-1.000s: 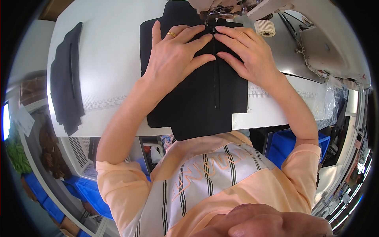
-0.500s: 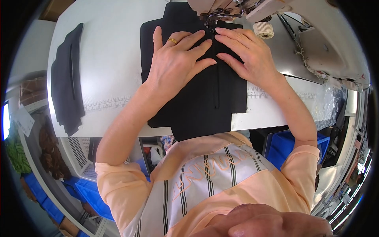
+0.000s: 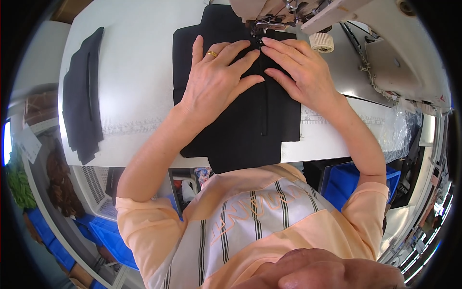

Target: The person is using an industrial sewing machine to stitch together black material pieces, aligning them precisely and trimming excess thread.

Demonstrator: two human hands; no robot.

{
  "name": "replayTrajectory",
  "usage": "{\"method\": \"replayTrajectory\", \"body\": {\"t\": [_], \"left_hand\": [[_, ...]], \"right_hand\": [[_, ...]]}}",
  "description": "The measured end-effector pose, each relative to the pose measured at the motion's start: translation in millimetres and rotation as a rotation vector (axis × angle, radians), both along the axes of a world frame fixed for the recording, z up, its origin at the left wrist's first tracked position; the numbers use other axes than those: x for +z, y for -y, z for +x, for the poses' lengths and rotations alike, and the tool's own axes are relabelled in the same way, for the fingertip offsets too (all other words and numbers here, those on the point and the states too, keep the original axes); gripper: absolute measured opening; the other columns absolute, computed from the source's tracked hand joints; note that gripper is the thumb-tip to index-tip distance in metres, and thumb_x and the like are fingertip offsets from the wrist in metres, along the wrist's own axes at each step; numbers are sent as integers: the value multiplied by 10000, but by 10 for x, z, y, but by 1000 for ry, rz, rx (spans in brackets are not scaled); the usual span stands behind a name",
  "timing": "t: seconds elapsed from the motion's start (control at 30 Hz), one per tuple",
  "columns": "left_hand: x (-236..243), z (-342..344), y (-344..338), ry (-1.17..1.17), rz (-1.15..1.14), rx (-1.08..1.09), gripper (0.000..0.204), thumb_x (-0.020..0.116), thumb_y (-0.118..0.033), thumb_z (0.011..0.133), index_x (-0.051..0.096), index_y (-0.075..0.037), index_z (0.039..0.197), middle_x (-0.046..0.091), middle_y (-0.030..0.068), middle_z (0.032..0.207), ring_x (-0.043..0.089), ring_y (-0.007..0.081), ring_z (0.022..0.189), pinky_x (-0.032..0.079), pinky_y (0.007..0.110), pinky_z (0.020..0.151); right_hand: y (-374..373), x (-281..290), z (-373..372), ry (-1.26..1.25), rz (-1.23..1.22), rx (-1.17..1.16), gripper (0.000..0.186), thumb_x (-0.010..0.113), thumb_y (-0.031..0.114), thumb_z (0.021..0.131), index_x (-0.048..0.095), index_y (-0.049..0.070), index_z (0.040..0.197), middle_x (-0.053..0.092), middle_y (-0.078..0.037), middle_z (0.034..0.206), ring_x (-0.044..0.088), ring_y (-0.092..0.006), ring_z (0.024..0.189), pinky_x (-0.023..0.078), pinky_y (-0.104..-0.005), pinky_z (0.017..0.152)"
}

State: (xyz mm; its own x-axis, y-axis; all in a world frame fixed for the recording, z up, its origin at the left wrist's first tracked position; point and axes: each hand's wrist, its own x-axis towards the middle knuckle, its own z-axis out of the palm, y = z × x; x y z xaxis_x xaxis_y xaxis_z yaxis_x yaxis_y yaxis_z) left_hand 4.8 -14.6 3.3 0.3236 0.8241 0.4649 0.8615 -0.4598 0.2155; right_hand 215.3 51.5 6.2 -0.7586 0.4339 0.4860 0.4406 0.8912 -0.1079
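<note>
A large black fabric panel (image 3: 228, 135) with a narrow central strip, perhaps a zipper, lies on the white table under the sewing machine's presser foot (image 3: 256, 29). My left hand (image 3: 216, 74) rests on the panel's upper left, fingers spread, a gold ring on one finger and the fingertips near the strip. My right hand (image 3: 303, 72) lies opposite, fingers extended onto the strip just below the foot, thumb apart. Both sets of fingertips press on the fabric; what lies right under them is hidden.
A second dark fabric piece (image 3: 82, 96) lies at the table's left. A white knob (image 3: 321, 42) hangs from the machine. Clear plastic (image 3: 397, 132) sits at the right edge. Below the table are a white crate (image 3: 98, 188) and blue bins (image 3: 339, 183).
The black panel and both my hands have shifted slightly toward me, down in the picture. My left fingertips sit a little lower, away from the foot.
</note>
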Motion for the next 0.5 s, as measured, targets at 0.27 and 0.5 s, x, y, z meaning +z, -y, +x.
{"method": "replayTrajectory", "body": {"t": [0.27, 0.5], "left_hand": [[52, -11, -11, -17, -84, -17, 434, 696, -363, 822, 662, -146, 1196, 593, 27, 1241, 562, 262, 1098, 275, 627, 1032], [61, 1, -25, -16, -107, -27, 433, 698, -360, 821, 663, -146, 1195, 594, 25, 1247, 558, 259, 1120, 269, 635, 1031]], "right_hand": [[-15, 9, -1, 10, 14, -8, 363, 712, 245, 803, 646, 69, 1114, 612, -4, 1220, 577, -202, 951, 492, -336, 836], [-18, -17, 22, -4, -20, -32, 352, 711, 265, 810, 653, 80, 1104, 618, 10, 1226, 579, -200, 972, 493, -346, 834]]}}
